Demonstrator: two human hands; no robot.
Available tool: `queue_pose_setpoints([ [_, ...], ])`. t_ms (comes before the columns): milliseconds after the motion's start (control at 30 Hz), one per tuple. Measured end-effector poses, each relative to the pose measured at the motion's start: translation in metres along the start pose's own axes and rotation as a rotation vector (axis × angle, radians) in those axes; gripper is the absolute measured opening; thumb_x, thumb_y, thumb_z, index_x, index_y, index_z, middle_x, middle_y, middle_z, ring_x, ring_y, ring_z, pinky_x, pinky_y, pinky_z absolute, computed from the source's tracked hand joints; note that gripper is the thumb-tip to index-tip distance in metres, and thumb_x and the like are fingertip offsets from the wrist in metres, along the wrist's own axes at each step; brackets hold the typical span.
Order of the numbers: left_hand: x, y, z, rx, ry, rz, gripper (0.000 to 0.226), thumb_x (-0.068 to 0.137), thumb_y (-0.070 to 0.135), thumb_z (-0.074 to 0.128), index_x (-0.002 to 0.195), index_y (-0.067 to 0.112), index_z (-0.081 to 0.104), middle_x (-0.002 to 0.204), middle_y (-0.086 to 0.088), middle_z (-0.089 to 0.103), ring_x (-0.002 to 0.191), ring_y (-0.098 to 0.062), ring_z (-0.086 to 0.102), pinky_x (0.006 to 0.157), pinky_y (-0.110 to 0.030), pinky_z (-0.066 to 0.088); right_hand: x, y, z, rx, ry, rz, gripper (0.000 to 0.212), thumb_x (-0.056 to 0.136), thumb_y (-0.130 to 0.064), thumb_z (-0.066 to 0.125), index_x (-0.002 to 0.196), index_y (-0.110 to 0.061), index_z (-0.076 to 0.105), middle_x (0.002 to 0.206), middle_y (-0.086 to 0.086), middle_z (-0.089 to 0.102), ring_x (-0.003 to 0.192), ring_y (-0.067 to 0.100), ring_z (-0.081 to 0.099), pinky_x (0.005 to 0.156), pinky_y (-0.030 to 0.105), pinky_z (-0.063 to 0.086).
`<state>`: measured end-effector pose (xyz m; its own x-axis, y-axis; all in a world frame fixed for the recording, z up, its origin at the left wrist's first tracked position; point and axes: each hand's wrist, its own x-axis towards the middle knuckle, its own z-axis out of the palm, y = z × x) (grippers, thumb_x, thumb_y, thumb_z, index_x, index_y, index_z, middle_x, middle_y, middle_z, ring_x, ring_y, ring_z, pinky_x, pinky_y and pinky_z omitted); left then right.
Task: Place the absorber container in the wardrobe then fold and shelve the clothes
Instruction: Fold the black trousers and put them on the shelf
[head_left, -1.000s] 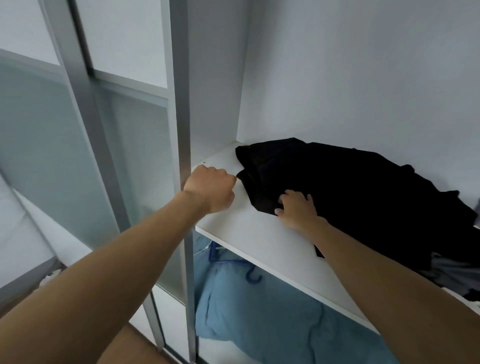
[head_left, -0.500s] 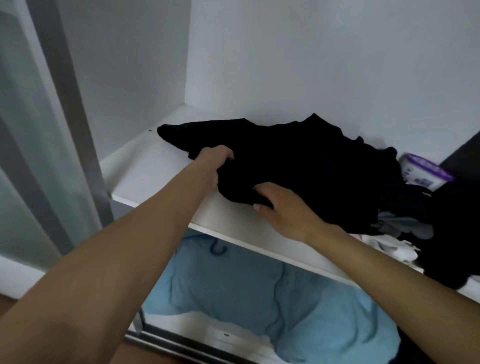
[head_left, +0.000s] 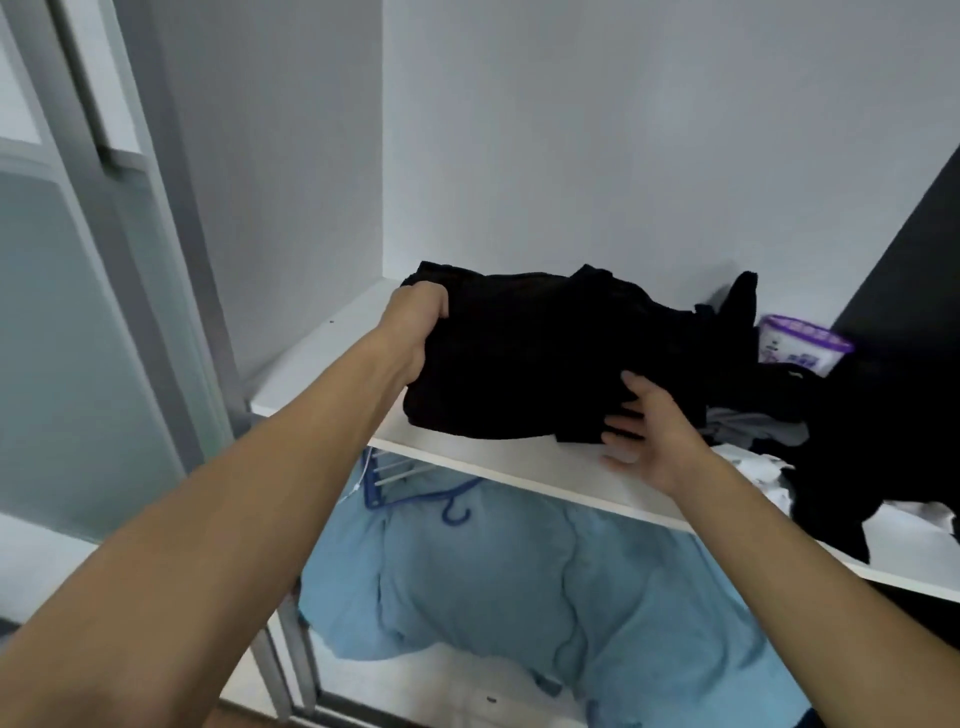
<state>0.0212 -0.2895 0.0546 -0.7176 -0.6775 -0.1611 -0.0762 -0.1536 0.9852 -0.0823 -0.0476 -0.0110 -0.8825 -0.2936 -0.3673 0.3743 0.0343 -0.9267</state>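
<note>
While the black garment (head_left: 519, 358) lies bunched on the white shelf (head_left: 519, 470), your left hand (head_left: 415, 325) grips its left end with the fingers curled into the cloth. Your right hand (head_left: 657, 434) keeps its fingers straight and spread, touching the garment's front right corner and holding nothing. The absorber container (head_left: 802, 351), white with a purple lid, sits at the back right of the same shelf, just behind a heap of black, grey and white clothes (head_left: 857, 441); below the shelf are blue bedding (head_left: 493, 582) and a blue hanger (head_left: 447, 501).

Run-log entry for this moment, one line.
left hand grips black garment | right hand open at its edge | absorber container on shelf
</note>
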Motion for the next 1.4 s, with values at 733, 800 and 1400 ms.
queue_pose_setpoints([
  [733, -0.214, -0.081, -0.091, 0.634, -0.12, 0.169, 0.045, 0.094, 0.049, 0.052, 0.074, 0.012, 0.068, 0.068, 0.001, 0.07, 0.064, -0.014, 0.067, 0.06, -0.028, 0.044, -0.206, 0.193, -0.033, -0.958, -0.422, 0.371, 0.039, 0.105, -0.038, 0.04, 0.09, -0.009, 0.061, 0.061, 0.008, 0.073, 0.058, 0.021, 0.07, 0.045, 0.016, 0.047],
  [800, -0.227, -0.08, -0.101, 0.736, -0.202, 0.248, 0.048, 0.097, 0.049, 0.049, 0.066, 0.015, 0.058, 0.06, 0.005, 0.061, 0.054, -0.009, 0.06, 0.06, -0.029, 0.042, -0.212, 0.176, -0.034, -1.206, -0.395, 0.239, 0.042, 0.099, -0.043, 0.052, 0.089, -0.004, 0.065, 0.062, 0.008, 0.073, 0.049, 0.016, 0.067, 0.042, 0.014, 0.042],
  [1400, -0.251, -0.109, -0.277, 0.283, -0.537, 0.291, 0.037, 0.098, 0.053, 0.047, 0.09, 0.036, 0.079, 0.099, 0.005, 0.078, 0.094, -0.012, 0.074, 0.078, -0.021, 0.051, -0.337, 0.19, 0.189, -0.586, -0.55, -0.315, 0.032, 0.08, -0.058, 0.074, 0.104, -0.054, 0.054, 0.099, -0.033, 0.07, 0.093, -0.013, 0.066, 0.074, 0.007, 0.052],
])
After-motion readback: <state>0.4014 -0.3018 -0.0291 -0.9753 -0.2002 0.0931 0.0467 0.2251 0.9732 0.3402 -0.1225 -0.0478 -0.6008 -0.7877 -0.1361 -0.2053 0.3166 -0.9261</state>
